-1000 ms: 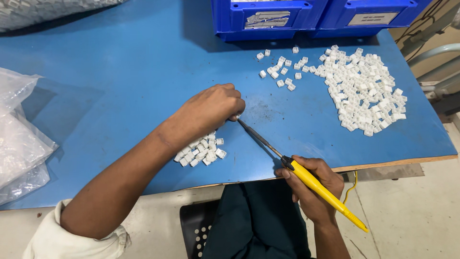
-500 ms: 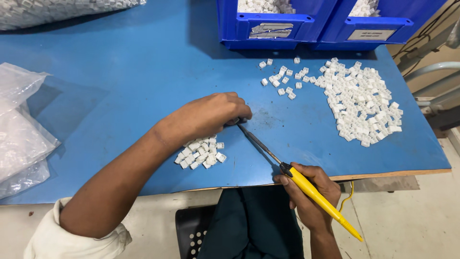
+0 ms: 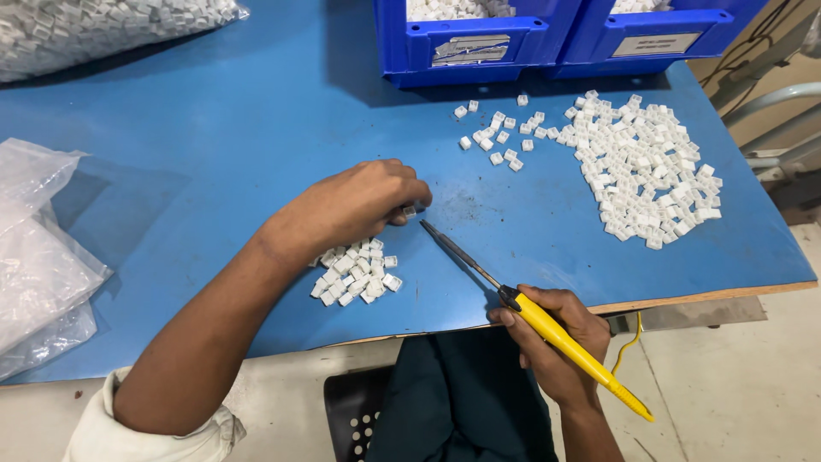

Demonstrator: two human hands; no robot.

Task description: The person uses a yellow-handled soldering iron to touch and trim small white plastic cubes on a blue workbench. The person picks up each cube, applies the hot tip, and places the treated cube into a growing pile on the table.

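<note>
My left hand rests on the blue table with its fingers pinched on a small white plastic piece. Just below the hand lies a small pile of the same white pieces. My right hand grips a yellow-handled tool at the table's front edge. The tool's thin dark metal tip points up-left and ends just under the pinched piece. A large heap of white pieces lies at the right, with a few loose ones beside it.
Two blue bins holding white pieces stand at the back edge. Clear plastic bags lie at the left, and a filled bag sits at the back left. A thin yellow cord hangs off the front edge. A perforated black stool seat shows below.
My left hand has slid slightly left and down with the piece, so the tool's tip now sits just clear of the fingers instead of under them. The camera has tilted down a little.
</note>
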